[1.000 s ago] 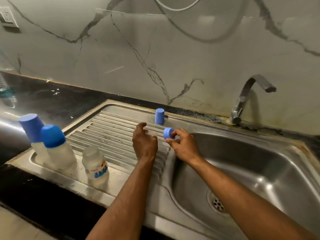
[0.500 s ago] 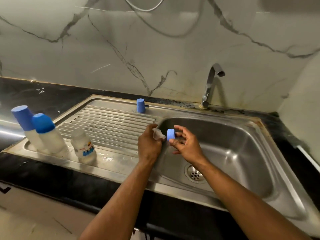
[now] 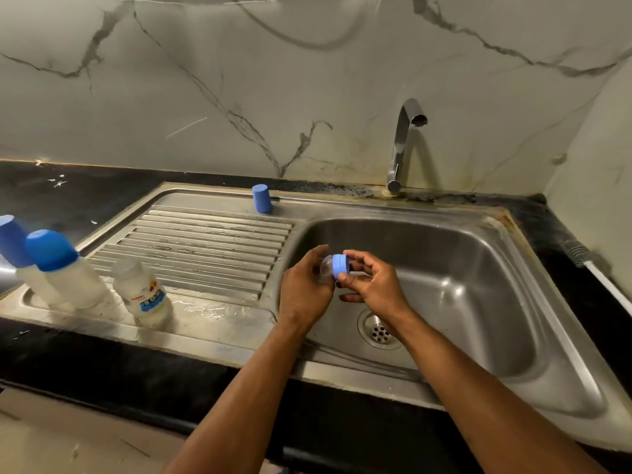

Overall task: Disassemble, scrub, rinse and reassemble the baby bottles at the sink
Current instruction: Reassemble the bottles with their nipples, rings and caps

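Note:
Over the left side of the sink basin point(image 3: 478, 268), my right hand point(image 3: 371, 285) pinches a blue screw ring point(image 3: 340, 266). A clear teat point(image 3: 326, 266) sticks out of the ring toward my left hand point(image 3: 302, 292), whose fingers curl round it. On the drainboard point(image 3: 212, 248) stands an uncapped bottle point(image 3: 143, 294) with a printed label. Two capped bottles stand further left, one point(image 3: 65, 268) with a rounded blue cap and one point(image 3: 15, 254) at the frame edge. A loose blue cap point(image 3: 262, 199) stands at the back of the drainboard.
The tap point(image 3: 403, 142) rises behind the basin, no water running. The drain point(image 3: 379, 331) lies under my right wrist. A bottle brush point(image 3: 591, 261) lies on the black counter at the right, by the side wall. Water pools on the drainboard's front.
Both hands moved from the drainboard's edge to over the basin. The left hand took hold of the clear teat, which now sits in the blue ring. The view swung right.

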